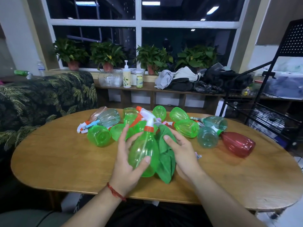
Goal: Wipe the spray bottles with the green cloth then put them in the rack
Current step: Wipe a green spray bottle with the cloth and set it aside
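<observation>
Now left hand (129, 163) grips green bottle (144, 153); right hand (182, 154) presses green cloth (165, 159).

The left grip (129, 163) holds a green spray bottle (144, 153) upright over the tabletop (65, 161); the right grip (182, 153) holds the green cloth (165, 163), seemingly pressed against the bottle's side.

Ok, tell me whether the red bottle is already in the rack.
No, the red bottle lies on its side on the table, outside the black rack.
</observation>
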Demonstrator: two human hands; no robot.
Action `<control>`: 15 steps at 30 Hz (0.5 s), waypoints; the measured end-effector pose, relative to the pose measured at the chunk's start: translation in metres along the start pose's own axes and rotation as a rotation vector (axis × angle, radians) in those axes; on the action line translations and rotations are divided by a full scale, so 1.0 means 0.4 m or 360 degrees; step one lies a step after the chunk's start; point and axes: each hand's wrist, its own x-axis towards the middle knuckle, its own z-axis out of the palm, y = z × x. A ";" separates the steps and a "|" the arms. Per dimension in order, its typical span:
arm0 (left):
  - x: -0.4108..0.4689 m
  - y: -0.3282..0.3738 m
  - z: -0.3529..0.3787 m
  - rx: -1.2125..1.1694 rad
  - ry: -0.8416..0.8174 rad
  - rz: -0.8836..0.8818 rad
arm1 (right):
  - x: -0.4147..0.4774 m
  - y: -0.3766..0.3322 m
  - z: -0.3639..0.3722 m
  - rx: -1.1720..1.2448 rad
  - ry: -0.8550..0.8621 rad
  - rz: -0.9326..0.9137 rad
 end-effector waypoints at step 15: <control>0.019 -0.035 0.040 0.0355 0.0085 -0.0106 | -0.044 -0.011 -0.024 0.0237 0.0032 -0.0051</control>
